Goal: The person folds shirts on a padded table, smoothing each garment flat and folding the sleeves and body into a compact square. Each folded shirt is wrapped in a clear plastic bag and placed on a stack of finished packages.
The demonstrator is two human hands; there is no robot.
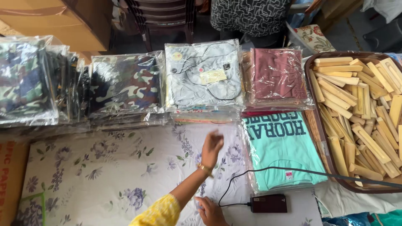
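Shirt work is what my hands are at: my left hand, gold bracelet at the wrist, hangs blurred above the flowered cloth on the bench, fingers spread and holding nothing. Nearest it, just to the right, lies the teal shirt packet, flat in its clear bag with a black cable across its near end. My right hand rests low at the near edge, loosely open with nothing in it, just beside the small black box that the cable runs into.

I judge this a reach between packets, with no grasp made. Taking up the teal packet would call for sliding fingers under its slippery bag while keeping clear of the cable.

Farther off, a row of bagged clothes runs along the bench: camouflage packets at left, a grey packet in the middle, a maroon packet right of it. At far right a brown tray holds many pale wooden pieces. Beyond the row another person sits.
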